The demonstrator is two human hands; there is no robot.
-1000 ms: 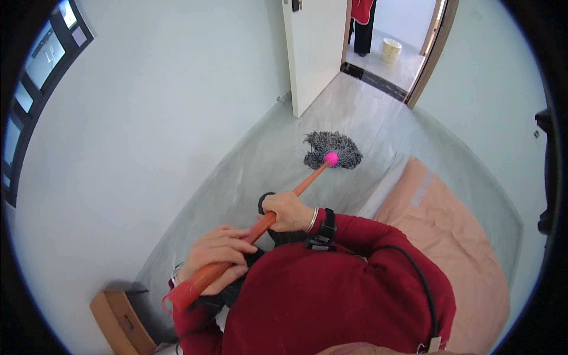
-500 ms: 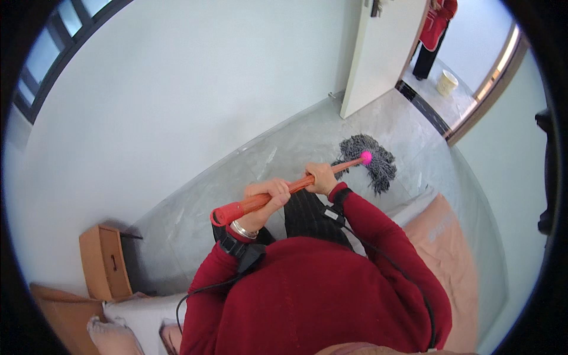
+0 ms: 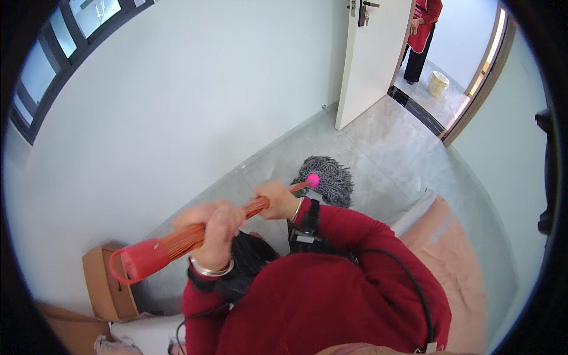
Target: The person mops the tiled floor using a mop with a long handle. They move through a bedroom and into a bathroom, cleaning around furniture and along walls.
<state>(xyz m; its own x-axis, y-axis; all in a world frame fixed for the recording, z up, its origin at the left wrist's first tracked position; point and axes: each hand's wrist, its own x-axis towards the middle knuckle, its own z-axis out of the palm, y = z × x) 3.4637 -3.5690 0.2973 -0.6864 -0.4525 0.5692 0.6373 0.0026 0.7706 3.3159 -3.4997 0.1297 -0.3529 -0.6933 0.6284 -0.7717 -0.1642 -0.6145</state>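
Note:
A mop (image 3: 334, 183) with a grey string head and a pink joint rests on the tiled floor in front of me. Its orange-red handle slants up toward the left, ending in a red cap with a hanging loop. My left hand (image 3: 214, 228) is wrapped round the upper handle, a little below the cap; motion smears it slightly. Farther down the handle, my right hand (image 3: 276, 200) is closed on it too. Silver bangles show at the left wrist, and both wrists carry black straps with a cable.
An open white door (image 3: 373, 59) leads to a hallway, where a person (image 3: 421, 41) in red stands near a pale bucket (image 3: 438, 84). A wooden nightstand (image 3: 97, 281) stands by the left wall. Beds with pinkish covers (image 3: 455, 254) lie to my right and lower left.
The mop head has come nearer and to the left across the floor. Both hands have drawn the handle back to the left, its capped end now closer to me.

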